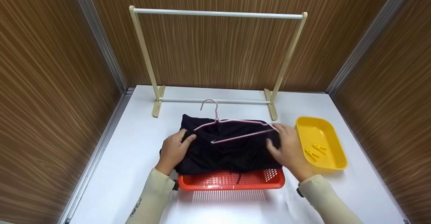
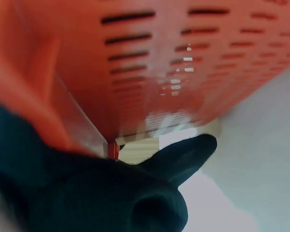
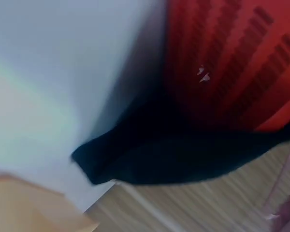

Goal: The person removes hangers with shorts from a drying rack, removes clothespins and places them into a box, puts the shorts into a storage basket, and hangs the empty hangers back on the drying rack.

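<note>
A dark garment lies bunched over a red basket; its exact kind cannot be told. My left hand grips the cloth at its left side, the thumb on top. On the garment rests a pink clothes hanger, its hook upward and its left end tucked under the cloth. My right hand holds the hanger's right corner by the fingers, thumb spread apart over the cloth. In the left wrist view dark cloth hangs beside the basket's slotted wall. Fingertips show near the hanger in the right wrist view.
A wooden rack with a white top rail stands at the back of the white table. To the right of my right hand is a yellow tray with yellow clothespins inside. Wood-patterned walls enclose three sides.
</note>
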Action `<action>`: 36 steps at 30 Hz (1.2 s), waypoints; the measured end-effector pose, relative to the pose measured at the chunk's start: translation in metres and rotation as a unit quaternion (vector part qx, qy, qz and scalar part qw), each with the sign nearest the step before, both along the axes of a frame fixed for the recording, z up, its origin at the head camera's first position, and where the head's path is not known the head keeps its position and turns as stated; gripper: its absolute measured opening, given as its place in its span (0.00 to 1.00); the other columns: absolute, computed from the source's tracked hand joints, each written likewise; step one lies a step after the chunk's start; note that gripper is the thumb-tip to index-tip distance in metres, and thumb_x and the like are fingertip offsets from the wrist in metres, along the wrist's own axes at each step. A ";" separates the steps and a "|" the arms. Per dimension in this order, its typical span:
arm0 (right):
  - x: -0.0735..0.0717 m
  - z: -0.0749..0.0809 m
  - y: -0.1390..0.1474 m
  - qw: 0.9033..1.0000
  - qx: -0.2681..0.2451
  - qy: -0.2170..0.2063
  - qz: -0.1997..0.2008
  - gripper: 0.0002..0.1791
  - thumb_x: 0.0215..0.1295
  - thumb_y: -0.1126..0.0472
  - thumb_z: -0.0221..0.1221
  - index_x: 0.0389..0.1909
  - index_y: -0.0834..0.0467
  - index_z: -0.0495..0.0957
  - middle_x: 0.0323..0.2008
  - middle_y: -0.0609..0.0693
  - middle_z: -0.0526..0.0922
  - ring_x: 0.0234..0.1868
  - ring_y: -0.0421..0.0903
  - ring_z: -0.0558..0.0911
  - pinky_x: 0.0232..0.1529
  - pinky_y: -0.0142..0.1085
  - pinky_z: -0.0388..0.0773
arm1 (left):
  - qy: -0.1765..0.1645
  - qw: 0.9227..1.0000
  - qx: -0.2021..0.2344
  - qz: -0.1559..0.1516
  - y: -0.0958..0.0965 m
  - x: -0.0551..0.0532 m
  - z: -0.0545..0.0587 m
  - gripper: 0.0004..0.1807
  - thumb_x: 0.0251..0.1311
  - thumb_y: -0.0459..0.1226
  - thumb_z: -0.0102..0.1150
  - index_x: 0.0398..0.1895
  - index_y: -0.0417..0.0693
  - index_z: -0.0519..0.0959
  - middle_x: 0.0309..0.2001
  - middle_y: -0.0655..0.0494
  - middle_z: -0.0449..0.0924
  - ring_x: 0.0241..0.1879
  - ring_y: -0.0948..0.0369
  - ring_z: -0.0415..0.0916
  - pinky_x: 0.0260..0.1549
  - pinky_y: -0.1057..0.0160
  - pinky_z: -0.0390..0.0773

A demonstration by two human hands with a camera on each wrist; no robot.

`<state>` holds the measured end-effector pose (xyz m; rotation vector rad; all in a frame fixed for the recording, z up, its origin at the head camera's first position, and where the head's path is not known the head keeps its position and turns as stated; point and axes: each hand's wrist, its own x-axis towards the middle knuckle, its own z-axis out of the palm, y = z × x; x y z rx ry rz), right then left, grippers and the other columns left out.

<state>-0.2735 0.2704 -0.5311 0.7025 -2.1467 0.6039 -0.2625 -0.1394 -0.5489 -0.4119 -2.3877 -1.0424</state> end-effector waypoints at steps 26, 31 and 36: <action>0.003 -0.001 -0.003 0.996 0.087 0.033 0.008 0.11 0.75 0.56 0.58 0.36 0.57 0.83 0.25 0.48 0.78 0.19 0.49 0.76 0.21 0.42 0.76 | -0.040 0.997 0.003 -0.059 0.007 0.014 0.002 0.20 0.76 0.48 0.56 0.60 0.45 0.77 0.54 0.48 0.84 0.53 0.52 0.81 0.54 0.47 0.78; 0.001 -0.007 0.000 0.998 0.049 -0.013 -0.028 0.10 0.70 0.59 0.62 0.27 0.54 0.78 0.18 0.48 0.75 0.19 0.50 0.76 0.21 0.44 0.72 | -0.027 0.998 -0.043 -0.029 0.004 0.015 -0.006 0.24 0.75 0.49 0.56 0.63 0.42 0.78 0.58 0.48 0.83 0.55 0.48 0.77 0.60 0.44 0.70; 0.004 -0.018 -0.001 0.994 0.019 -0.085 -0.072 0.11 0.68 0.59 0.63 0.25 0.53 0.76 0.18 0.48 0.74 0.19 0.49 0.75 0.22 0.45 0.70 | -0.050 0.995 -0.086 -0.011 0.006 0.019 -0.013 0.25 0.75 0.49 0.55 0.65 0.42 0.76 0.59 0.47 0.82 0.56 0.47 0.78 0.56 0.44 0.72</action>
